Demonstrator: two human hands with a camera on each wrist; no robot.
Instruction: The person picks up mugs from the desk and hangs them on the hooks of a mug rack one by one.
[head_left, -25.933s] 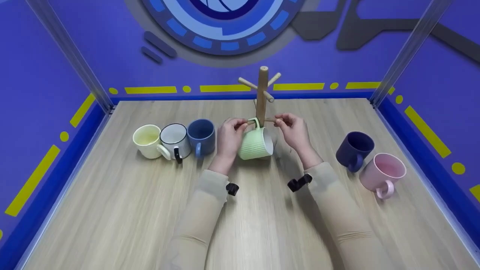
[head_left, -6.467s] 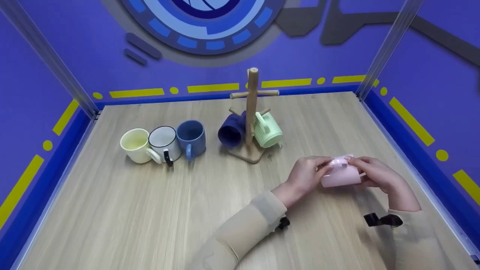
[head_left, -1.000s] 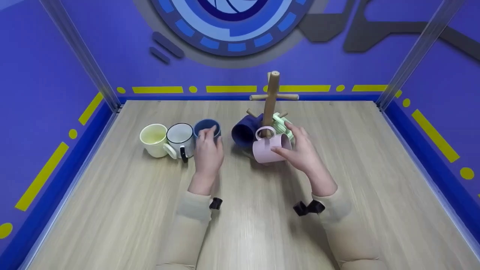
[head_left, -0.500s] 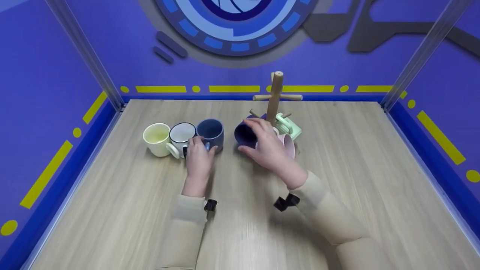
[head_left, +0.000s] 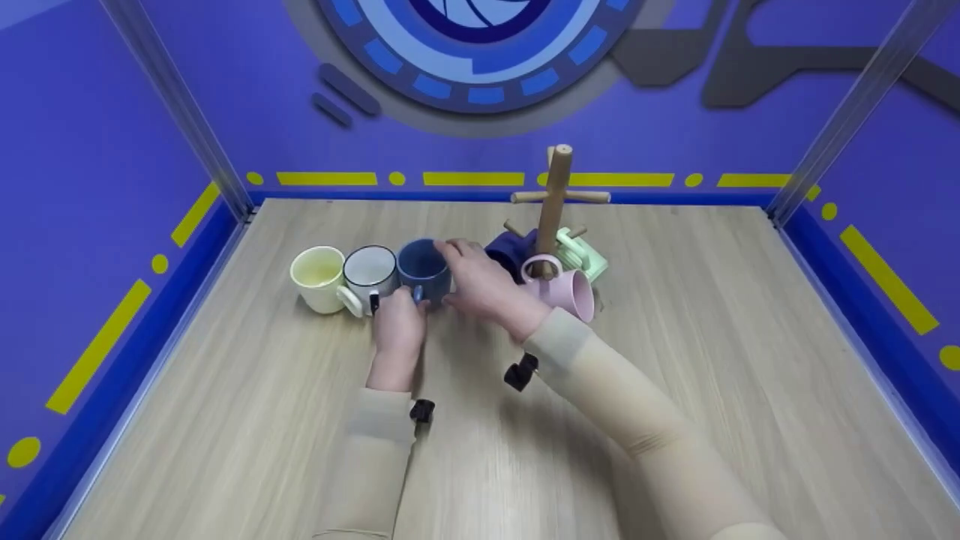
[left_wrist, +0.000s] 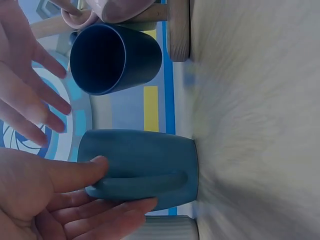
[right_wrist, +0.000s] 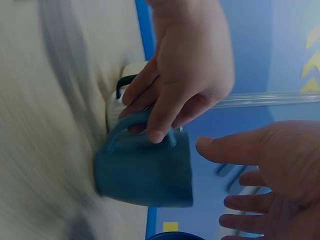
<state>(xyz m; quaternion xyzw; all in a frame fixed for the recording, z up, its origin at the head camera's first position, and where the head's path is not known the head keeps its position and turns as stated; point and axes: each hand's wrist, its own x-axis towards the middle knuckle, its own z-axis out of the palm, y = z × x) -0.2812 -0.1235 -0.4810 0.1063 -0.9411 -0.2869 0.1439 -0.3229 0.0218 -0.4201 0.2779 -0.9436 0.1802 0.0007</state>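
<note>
A blue mug (head_left: 438,285) stands upright on the table at the right end of a row of mugs. Thumb and fingers of my left hand (head_left: 398,330) pinch its handle, as both wrist views show; in the right wrist view the thumb lies on the handle (right_wrist: 131,121). My right hand (head_left: 487,286) is spread beside the same mug, fingertips right at its rim in the head view. In the right wrist view its fingers (right_wrist: 250,202) are extended, with a gap to the mug. Just right of it, a pink mug (head_left: 564,291) hangs by its handle on the front lower peg of a wooden mug tree (head_left: 555,202).
A navy mug (head_left: 510,247) and a light green mug (head_left: 591,260) also hang on lower pegs. Upper pegs (head_left: 587,196) stick out bare. Left of the blue mug stand a white mug with a black rim (head_left: 369,264) and a pale yellow mug (head_left: 318,285).
My right hand has let go of the pink mug, now hanging on the tree, and moved left to the blue mug. My left hand has come down from the blue mug's rim to its handle.
</note>
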